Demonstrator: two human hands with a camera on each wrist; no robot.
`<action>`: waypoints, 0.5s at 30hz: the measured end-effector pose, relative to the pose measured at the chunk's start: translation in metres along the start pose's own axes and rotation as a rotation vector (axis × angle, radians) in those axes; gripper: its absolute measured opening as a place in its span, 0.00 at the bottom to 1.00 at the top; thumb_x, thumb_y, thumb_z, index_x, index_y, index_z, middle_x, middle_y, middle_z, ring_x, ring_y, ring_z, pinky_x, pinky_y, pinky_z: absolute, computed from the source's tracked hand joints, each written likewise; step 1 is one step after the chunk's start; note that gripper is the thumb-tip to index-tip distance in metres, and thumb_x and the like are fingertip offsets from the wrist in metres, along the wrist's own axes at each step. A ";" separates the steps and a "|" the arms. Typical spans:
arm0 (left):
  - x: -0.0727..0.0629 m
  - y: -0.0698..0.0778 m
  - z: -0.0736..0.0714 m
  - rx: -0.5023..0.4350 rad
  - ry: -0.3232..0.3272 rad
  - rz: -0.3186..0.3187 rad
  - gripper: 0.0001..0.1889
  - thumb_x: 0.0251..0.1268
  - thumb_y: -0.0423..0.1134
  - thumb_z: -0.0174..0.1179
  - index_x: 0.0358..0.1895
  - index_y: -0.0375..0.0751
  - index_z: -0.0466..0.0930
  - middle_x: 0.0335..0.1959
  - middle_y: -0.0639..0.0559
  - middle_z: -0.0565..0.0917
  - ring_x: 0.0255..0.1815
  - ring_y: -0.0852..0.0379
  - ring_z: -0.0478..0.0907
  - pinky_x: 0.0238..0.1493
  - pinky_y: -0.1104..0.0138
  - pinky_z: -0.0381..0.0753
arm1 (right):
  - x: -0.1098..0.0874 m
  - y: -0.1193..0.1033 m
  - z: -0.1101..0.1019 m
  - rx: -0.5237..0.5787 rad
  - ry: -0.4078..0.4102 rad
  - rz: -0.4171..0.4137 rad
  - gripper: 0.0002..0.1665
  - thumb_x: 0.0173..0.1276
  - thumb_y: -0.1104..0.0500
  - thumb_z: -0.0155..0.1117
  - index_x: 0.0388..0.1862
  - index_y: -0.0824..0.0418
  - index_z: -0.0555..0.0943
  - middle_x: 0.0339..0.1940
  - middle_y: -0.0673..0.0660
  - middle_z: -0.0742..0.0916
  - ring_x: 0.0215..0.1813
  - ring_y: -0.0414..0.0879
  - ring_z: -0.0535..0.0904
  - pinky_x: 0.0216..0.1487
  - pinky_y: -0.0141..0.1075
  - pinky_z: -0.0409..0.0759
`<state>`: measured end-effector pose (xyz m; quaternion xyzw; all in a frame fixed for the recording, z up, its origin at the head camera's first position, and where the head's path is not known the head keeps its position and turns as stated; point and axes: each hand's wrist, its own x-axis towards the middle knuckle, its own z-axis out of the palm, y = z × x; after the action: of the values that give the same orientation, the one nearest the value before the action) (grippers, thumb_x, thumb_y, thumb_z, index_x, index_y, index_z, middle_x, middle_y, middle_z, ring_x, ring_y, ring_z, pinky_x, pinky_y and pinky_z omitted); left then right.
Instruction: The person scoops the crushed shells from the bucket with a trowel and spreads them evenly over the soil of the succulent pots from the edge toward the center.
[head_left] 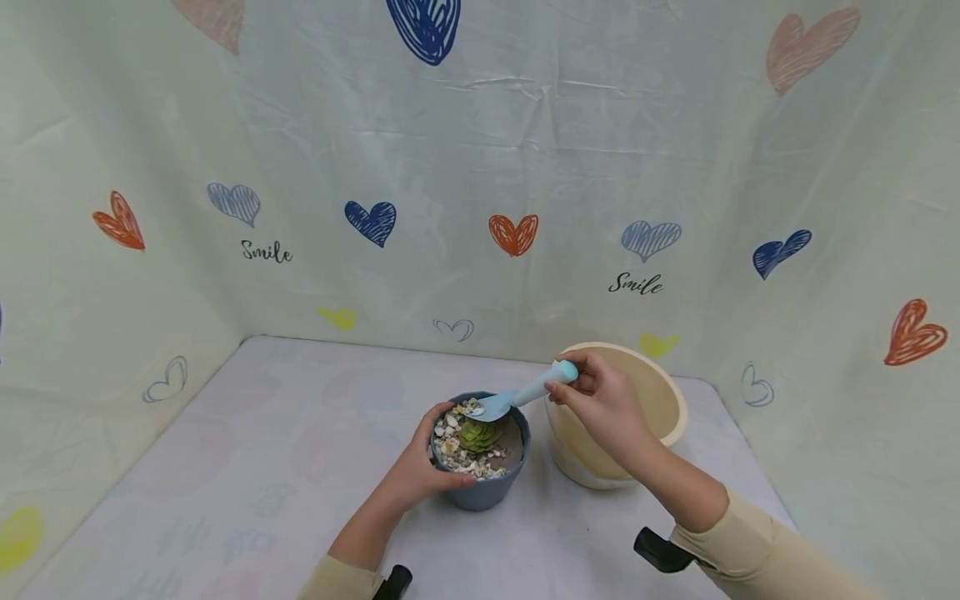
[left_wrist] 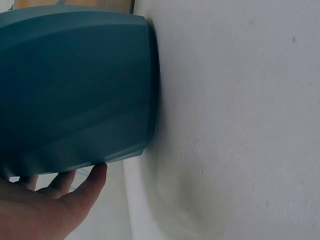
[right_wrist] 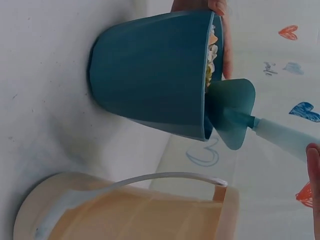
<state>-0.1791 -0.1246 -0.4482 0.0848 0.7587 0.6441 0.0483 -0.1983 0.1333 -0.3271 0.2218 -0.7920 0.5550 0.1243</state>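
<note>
On the white-covered table stands a blue flower pot [head_left: 482, 497] holding a green succulent [head_left: 476, 437], dark soil and pale pebbles [head_left: 448, 450]. My left hand [head_left: 414, 469] grips it from the left, thumb on the near side and fingers around the far side. Between thumb and fingers, my right hand [head_left: 609, 410] holds a light-blue trowel [head_left: 536, 389] by the end of its handle. Its blade tilts down over the pot's far rim, above the succulent and pebbles. From the side, the right wrist view shows the trowel blade [right_wrist: 235, 107] at the pot's opening.
A cream bucket [head_left: 670, 404] with a pale handle [right_wrist: 150, 176] stands just right of the pot, partly behind my right forearm. Behind the table hangs a white curtain [head_left: 442, 133] printed with hearts. The tabletop [head_left: 300, 433] extends left of the pot.
</note>
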 end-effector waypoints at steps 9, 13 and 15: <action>-0.006 0.004 0.008 0.003 0.050 -0.006 0.59 0.40 0.37 0.80 0.77 0.50 0.50 0.74 0.35 0.55 0.72 0.32 0.53 0.65 0.37 0.57 | 0.005 -0.004 0.000 -0.029 -0.046 0.011 0.17 0.60 0.74 0.68 0.48 0.73 0.77 0.35 0.63 0.86 0.33 0.44 0.85 0.36 0.35 0.84; -0.009 0.005 0.012 -0.022 0.076 -0.002 0.59 0.39 0.35 0.80 0.76 0.48 0.50 0.74 0.35 0.55 0.72 0.32 0.54 0.65 0.38 0.58 | 0.008 -0.005 0.000 -0.033 -0.053 0.025 0.17 0.61 0.74 0.67 0.49 0.73 0.77 0.35 0.63 0.86 0.32 0.46 0.85 0.36 0.35 0.84; -0.010 0.005 0.014 -0.030 0.089 -0.002 0.59 0.39 0.35 0.80 0.76 0.47 0.50 0.74 0.35 0.55 0.71 0.32 0.54 0.64 0.38 0.60 | 0.009 -0.006 -0.001 -0.030 -0.054 0.036 0.18 0.61 0.75 0.67 0.50 0.73 0.76 0.35 0.63 0.86 0.32 0.47 0.85 0.36 0.35 0.84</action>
<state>-0.1662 -0.1122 -0.4459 0.0546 0.7504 0.6585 0.0164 -0.2032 0.1307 -0.3181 0.2204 -0.8073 0.5389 0.0961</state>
